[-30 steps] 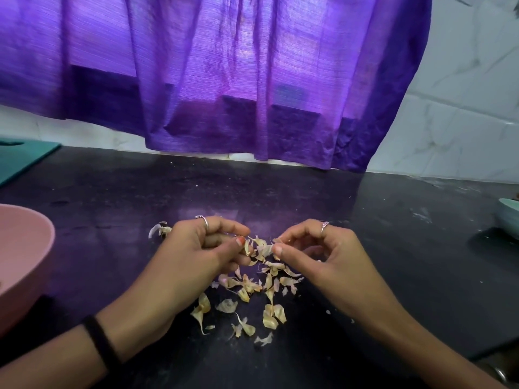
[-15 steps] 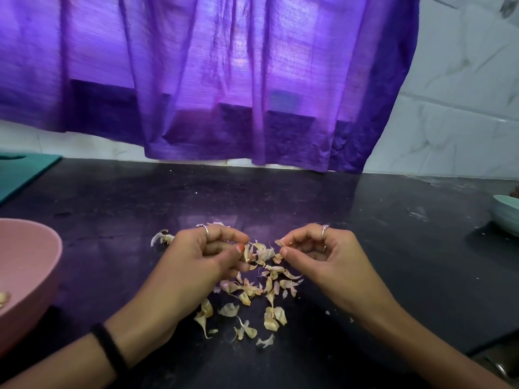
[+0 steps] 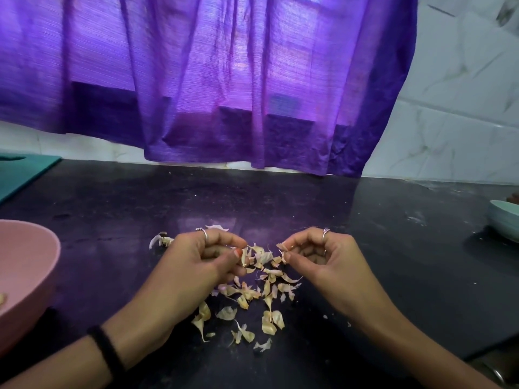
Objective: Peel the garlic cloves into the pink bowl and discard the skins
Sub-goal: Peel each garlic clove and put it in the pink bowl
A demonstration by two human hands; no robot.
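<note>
A loose pile of pale garlic skins (image 3: 254,299) lies on the black counter between my two hands. My left hand (image 3: 196,265) is curled, its thumb and fingers pinching a garlic clove (image 3: 243,256) with skin on it. My right hand (image 3: 317,259) is curled too and pinches a strip of skin (image 3: 281,249) just right of that clove. The pink bowl (image 3: 42,265) stands at the left edge; a bit of peeled garlic (image 3: 2,299) shows inside it. A few more skins (image 3: 161,240) lie behind my left hand.
A teal cutting board (image 3: 19,175) lies at the far left. A pale green bowl (image 3: 505,220) sits at the right edge. A purple curtain (image 3: 224,80) hangs over the back of the black counter (image 3: 393,262). A metal object (image 3: 497,374) shows at the bottom right corner.
My hands have drawn slightly apart, the right one pulling a piece of skin away from the clove. The view has tilted down a little, showing more of the pink bowl.
</note>
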